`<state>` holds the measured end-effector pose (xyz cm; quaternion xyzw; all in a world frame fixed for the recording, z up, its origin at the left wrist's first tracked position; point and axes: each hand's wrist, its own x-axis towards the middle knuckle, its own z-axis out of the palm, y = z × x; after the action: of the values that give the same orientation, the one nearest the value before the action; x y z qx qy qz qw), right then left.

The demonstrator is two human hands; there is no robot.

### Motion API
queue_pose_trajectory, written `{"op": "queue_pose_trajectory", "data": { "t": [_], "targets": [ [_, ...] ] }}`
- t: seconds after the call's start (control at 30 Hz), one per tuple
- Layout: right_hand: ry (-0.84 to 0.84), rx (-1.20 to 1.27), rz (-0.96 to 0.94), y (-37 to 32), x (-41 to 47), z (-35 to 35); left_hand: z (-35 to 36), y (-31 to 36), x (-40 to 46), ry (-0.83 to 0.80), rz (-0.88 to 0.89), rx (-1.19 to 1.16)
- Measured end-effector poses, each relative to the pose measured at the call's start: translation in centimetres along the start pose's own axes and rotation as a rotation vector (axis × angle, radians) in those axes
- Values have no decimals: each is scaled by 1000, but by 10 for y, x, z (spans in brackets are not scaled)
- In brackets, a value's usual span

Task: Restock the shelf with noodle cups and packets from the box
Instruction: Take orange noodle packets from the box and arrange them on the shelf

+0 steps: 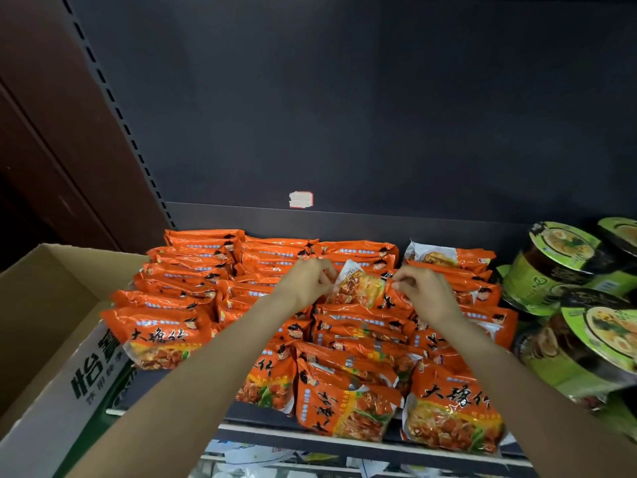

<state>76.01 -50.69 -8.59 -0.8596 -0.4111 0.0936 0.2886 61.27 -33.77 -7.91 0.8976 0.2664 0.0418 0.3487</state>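
Left hand (312,281) and right hand (422,293) are pinching one glossy orange noodle packet (360,288) above the leaning packet rows (348,336); nudging them risks toppling.

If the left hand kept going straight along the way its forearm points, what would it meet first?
The left hand already pinches the near edge of the tilted orange packet, so it would push into that. Beyond it lie the back-row packets, then probably the dark back panel; depth is unclear.
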Motion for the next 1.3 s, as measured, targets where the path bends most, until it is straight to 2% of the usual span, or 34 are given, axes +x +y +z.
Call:
{"op": "queue_pose_trajectory", "data": {
  "t": [0.1,0.2,0.27,0.43,0.53,0.63,0.77,0.93,1.1,1.2,1.3],
  "targets": [
    [-26,33,-34,-1,-2,-1,1,6,-2,70,81,-16],
    [-22,44,-82,-9,0,-3,0,18,0,79,207,112],
    [-29,117,-76,-13,-1,-7,-1,21,1,87,189,186],
    [-72,110,87,-1,-7,-7,0,12,-2,200,133,131],
    [25,273,86,-4,-4,-6,-2,5,-1,137,101,96],
    [111,327,14,-14,3,-11,-2,3,-1,21,70,144],
    [10,273,-84,-23,4,-5,1,20,-4,67,168,21],
    [-106,341,-72,-13,-1,-3,8,28,0,73,176,72],
    [-163,199,44,-1,-4,4,7,21,-3,147,158,9],
    [-112,96,-13,-4,-4,5,2,13,-8,195,131,-65],
    [-39,-53,-101,-16,-3,5,-3,7,-13,214,126,-8]
  ]
}}
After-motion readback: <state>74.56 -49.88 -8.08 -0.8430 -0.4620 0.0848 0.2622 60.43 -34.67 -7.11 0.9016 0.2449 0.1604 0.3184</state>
